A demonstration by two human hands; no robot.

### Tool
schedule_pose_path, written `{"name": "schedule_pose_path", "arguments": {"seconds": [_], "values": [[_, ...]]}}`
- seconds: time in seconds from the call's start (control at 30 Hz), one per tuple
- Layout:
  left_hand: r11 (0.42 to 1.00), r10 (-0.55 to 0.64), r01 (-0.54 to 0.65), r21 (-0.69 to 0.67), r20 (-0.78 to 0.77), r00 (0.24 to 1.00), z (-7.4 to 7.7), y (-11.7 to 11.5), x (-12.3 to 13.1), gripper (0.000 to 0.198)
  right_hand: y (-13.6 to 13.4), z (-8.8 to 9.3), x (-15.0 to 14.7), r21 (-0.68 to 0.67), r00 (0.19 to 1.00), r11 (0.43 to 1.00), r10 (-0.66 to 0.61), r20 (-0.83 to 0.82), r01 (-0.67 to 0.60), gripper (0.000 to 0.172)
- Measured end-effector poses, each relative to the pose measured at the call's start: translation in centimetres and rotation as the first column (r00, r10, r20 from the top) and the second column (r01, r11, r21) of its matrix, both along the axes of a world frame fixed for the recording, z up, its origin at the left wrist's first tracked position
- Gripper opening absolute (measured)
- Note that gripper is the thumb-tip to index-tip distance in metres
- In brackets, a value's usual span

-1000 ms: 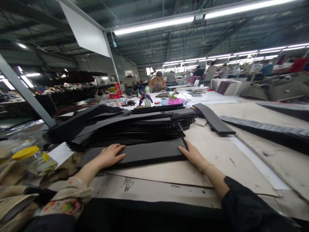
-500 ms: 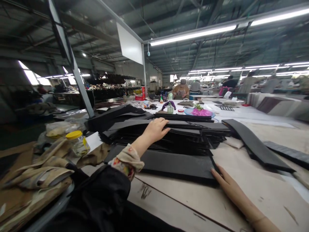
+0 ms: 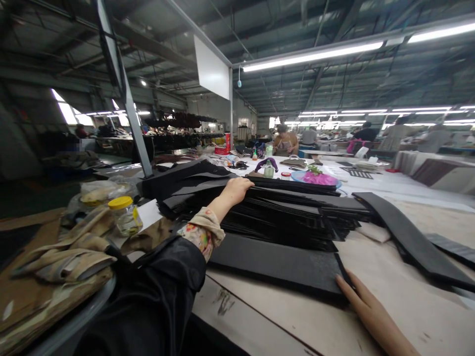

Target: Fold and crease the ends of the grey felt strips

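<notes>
My left hand reaches over a fanned pile of thin black sheets. Its fingers are bent and pressed together at the edge of the black strips at the back of the pile; the fingertips are partly hidden. In front of the pile lies a neat stack of wide dark grey strips. At the right end of that stack rests my right hand, fingers stretched out along its corner and not wrapped round it.
A long dark strip lies to the right on the pale board. On the left are a yellow-lidded jar and crumpled cloth. A pink bundle and a green bottle stand behind. A co-worker sits across the table.
My left hand has closed its fingers at the back of the pile, where the thumb stood apart before. The whole view has shifted slightly; my right hand stays at the stack's end.
</notes>
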State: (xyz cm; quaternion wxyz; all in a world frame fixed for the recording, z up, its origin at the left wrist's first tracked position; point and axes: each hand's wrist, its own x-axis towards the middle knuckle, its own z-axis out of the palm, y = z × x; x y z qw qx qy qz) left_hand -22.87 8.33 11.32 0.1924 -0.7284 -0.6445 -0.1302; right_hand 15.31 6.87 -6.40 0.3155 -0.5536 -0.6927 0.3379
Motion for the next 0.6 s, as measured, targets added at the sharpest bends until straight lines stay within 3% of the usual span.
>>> {"name": "schedule_pose_path", "arguments": {"seconds": [0.27,0.43,0.6], "values": [[0.981,-0.187,0.188,0.048,-0.029,0.982,1.5,3.1,2.9,0.03,0.1,-0.4,0.2,-0.018,0.999,1.0,0.01,0.031,-0.01,0.071],[0.961,-0.213,0.227,-0.159,0.1,0.972,0.5,4.5,3.9,0.032,0.2,-0.7,0.3,-0.029,0.999,1.0,0.003,0.032,-0.002,0.075],[0.929,-0.197,0.233,-0.287,0.149,0.969,-0.4,4.2,4.0,0.043,0.4,-0.9,0.6,-0.01,1.0,1.0,-0.01,0.017,0.01,0.071]]}}
